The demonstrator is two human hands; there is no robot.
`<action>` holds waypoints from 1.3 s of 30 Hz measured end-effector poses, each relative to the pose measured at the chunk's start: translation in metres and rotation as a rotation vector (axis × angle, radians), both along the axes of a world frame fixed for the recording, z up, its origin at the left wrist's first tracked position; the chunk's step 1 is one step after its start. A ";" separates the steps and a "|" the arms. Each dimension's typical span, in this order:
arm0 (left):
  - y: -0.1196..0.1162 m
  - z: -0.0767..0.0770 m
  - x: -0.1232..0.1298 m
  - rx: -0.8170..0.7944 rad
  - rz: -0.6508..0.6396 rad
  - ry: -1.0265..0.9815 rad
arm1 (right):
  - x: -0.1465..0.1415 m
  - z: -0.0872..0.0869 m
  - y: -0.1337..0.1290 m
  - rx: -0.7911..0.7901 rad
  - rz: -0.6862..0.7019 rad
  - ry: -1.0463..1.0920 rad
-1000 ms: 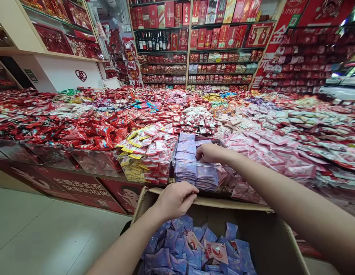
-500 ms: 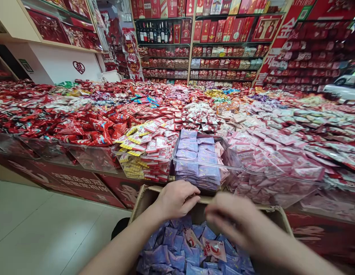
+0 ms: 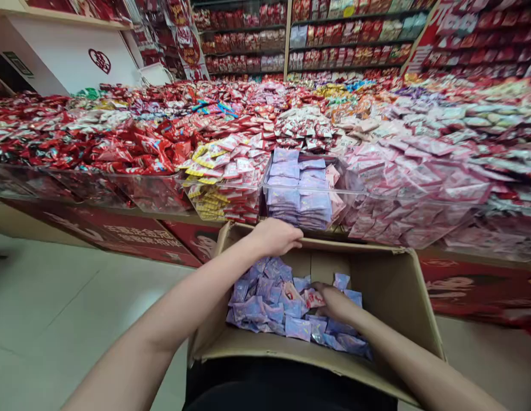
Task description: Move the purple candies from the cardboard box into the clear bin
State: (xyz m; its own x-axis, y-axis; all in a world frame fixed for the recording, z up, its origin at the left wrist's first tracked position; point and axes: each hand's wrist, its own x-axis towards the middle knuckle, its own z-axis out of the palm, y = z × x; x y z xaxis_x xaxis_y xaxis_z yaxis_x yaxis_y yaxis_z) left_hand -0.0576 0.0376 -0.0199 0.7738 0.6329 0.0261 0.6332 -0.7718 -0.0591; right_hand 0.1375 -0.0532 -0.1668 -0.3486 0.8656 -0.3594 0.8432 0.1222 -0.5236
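A cardboard box stands against the display front, with many purple packets and a few pink ones in its bottom. My left hand is closed over the box's far rim, its fingers curled. Inside the box, my right hand reaches into the packets, its fingers around a pink packet. Just beyond the rim, a clear bin holds stacked purple packets, with some pink packets at its right side.
Left of that bin lie yellow-and-white packets and red packets. Pink packets fill the bin at the right. Stocked shelves rise behind. Tiled floor shows at the left.
The view has tipped down, showing more of the box. My right hand has gone from above the box down among the packets. My left hand remains at the far rim.
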 end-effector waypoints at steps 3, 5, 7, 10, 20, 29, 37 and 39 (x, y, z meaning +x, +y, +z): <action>0.004 0.000 0.001 -0.037 -0.005 0.001 | 0.008 0.009 0.005 -0.055 -0.104 0.069; 0.001 -0.001 -0.002 -0.060 0.016 -0.036 | 0.010 0.016 0.007 -0.052 -0.201 0.160; -0.008 -0.002 -0.006 -0.087 0.005 -0.142 | 0.008 0.025 0.006 -0.024 -0.278 0.288; -0.032 -0.003 -0.011 -0.127 -0.059 -0.511 | -0.001 0.049 0.000 0.057 -0.316 0.450; -0.080 -0.025 0.013 -0.948 0.380 -0.971 | -0.024 0.105 -0.023 0.280 -0.289 0.669; -0.059 0.016 0.005 -0.883 0.244 -0.882 | -0.011 0.138 -0.011 0.296 -0.161 0.645; -0.002 0.021 -0.030 -0.350 0.328 -0.984 | 0.007 0.265 0.094 0.757 -0.237 -0.148; 0.003 0.010 -0.035 -0.326 0.303 -0.880 | -0.001 0.277 0.130 0.724 -0.161 -0.398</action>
State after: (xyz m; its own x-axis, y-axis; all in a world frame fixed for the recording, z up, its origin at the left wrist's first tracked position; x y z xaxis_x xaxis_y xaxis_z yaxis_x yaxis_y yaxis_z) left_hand -0.0929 0.0410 -0.0097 0.3655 0.8799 0.3037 0.5229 -0.4640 0.7151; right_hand 0.1362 0.0773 0.1106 -0.1658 0.9581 0.2336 0.9842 0.1757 -0.0222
